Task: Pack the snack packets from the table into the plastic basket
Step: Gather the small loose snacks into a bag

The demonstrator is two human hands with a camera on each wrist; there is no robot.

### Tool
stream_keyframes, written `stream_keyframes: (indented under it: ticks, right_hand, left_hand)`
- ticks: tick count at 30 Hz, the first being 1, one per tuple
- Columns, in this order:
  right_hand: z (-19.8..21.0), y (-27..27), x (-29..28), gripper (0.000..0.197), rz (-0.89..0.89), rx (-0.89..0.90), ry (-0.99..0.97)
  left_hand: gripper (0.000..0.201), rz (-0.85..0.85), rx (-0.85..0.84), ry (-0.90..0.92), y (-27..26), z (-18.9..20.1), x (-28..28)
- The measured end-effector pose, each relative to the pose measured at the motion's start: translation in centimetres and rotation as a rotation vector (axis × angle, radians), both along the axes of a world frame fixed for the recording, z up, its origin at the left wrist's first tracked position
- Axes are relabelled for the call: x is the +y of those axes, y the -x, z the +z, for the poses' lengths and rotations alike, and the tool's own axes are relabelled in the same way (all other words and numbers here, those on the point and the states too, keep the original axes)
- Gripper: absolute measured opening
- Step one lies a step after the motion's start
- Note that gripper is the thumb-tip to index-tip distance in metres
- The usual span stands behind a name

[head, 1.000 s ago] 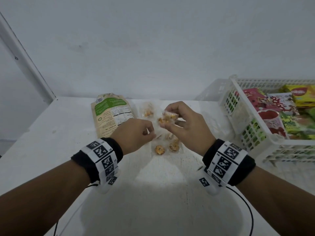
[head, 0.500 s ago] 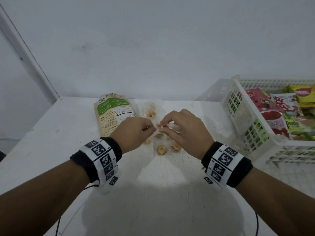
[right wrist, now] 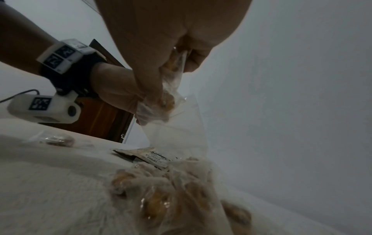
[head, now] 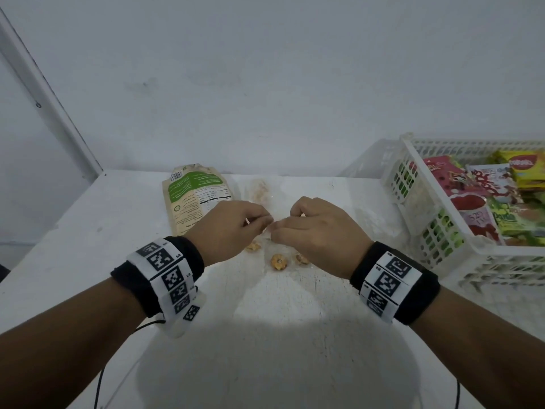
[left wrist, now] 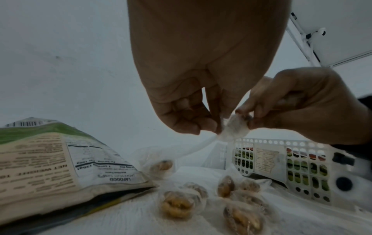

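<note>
Dangling below both grips: clear packet (left wrist: 233,128)

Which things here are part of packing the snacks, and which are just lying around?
Part of the job: clear snack packets, green-and-beige snack bag, white plastic basket, left hand, right hand.
Just there: wrist bands with black-and-white markers, their cable.

The head view looks forward and down over the white table's (head: 88,261) near edge. Each wrist view looks low along its hand, close in. Both wrist views share the clear plastic snack packet (left wrist: 233,128) (right wrist: 161,103).
</note>
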State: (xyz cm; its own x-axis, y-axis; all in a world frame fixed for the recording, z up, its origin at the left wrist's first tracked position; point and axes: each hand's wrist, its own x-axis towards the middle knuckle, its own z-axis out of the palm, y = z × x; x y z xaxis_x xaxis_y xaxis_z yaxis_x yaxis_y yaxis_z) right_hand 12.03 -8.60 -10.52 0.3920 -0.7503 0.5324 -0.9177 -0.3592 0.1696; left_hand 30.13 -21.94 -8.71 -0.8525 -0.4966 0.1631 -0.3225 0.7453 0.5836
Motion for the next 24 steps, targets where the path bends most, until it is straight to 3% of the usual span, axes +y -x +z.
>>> stream_keyframes:
  ticks: [5, 10, 14, 17, 19, 24]
  right_hand:
    - [-0.3, 0.1, -0.5, 0.031, -0.022, -0.002, -0.023]
    - [0.6, -0.3, 0.0, 0.012, -0.147, -0.142, 0.05]
    - [0.6, -0.3, 0.2, 0.014, -0.186, -0.111, 0.019]
    - [0.3, -0.8, 0.4, 0.036, -0.208, -0.009, -0.038]
    - [0.3, -0.9, 0.3, 0.039, -0.193, -0.021, -0.024]
    - [0.7, -0.9, -0.2, 0.008, -0.153, -0.107, 0.012]
  left_hand:
    - [0.026, -0.04, 0.002, -0.03, -0.2, 0.8, 0.1]
    - [0.022, -0.034, 0.019, -0.088, -0.4, 1.2, -0.2]
    - [0.021, -0.04, 0.017, -0.143, -0.8, 1.3, -0.3]
    - [0.021, -0.022, 0.042, -0.133, -0.8, 1.1, -0.4]
    - [0.021, 0.007, 0.048, -0.127, -0.8, 1.1, -0.4]
    - [0.023, -0.007, 0.074, -0.2, -0.8, 1.7, 0.1]
